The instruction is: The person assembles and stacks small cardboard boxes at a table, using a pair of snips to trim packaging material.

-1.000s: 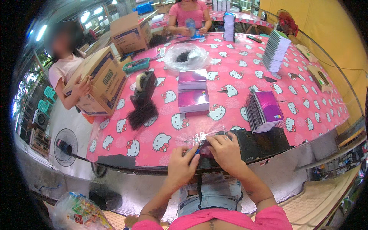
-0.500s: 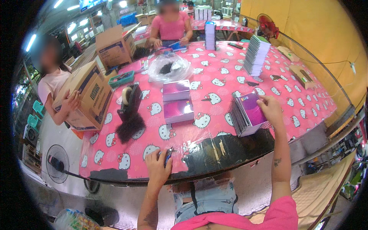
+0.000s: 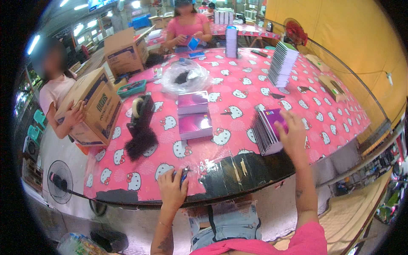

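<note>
Gripping blue-handled metal tool [image 3: 184,175] in left hand [image 3: 172,187]; with right hand [image 3: 293,134] spread over purple spiral-bound paper notebooks [image 3: 269,128], centre-right: likely slick, pinch edges.

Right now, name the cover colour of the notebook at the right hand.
The notebook cover is purple-magenta, best seen in the head view.

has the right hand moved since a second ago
Yes: from the table's near edge, the right hand has gone rightward and forward, to the rightmost purple notebook stack.
</note>
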Demonstrator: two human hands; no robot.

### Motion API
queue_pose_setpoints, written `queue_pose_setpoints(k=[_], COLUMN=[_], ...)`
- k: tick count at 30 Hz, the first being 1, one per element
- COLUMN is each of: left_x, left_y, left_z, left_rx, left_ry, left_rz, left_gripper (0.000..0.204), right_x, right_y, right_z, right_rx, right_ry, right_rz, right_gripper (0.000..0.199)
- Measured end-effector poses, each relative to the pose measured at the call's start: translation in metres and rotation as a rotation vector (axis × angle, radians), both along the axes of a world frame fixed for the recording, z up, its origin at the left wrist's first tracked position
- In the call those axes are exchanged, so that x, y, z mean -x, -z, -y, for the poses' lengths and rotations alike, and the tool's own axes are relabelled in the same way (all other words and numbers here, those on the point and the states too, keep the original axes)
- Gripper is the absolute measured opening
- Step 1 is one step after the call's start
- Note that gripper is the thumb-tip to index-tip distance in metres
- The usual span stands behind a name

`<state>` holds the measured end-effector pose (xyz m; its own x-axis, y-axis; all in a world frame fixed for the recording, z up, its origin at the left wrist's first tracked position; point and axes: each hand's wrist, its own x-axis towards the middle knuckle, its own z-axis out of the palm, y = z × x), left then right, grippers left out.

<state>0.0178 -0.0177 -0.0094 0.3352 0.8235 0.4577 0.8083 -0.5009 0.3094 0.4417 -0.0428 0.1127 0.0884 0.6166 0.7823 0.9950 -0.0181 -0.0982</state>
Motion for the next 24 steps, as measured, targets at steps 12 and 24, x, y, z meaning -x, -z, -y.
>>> queue_pose_setpoints(k=[12,24], left_x=[-0.003,-0.069], left_y=[-0.005,-0.057], left_z=[-0.002,0.018], left_rx=[-0.02,0.186], left_ry=[0.018,0.517], left_rz=[-0.012,0.559], left_gripper=[0.043,0.047], right_x=[0.015,0.154], right_y=[0.028,0.067], right_z=[-0.022,0.028], right_rx=[-0.092,0.514], right_ry=[-0.034,-1.202], right_rz=[0.033,0.304], right_gripper=[0.014,0.025])
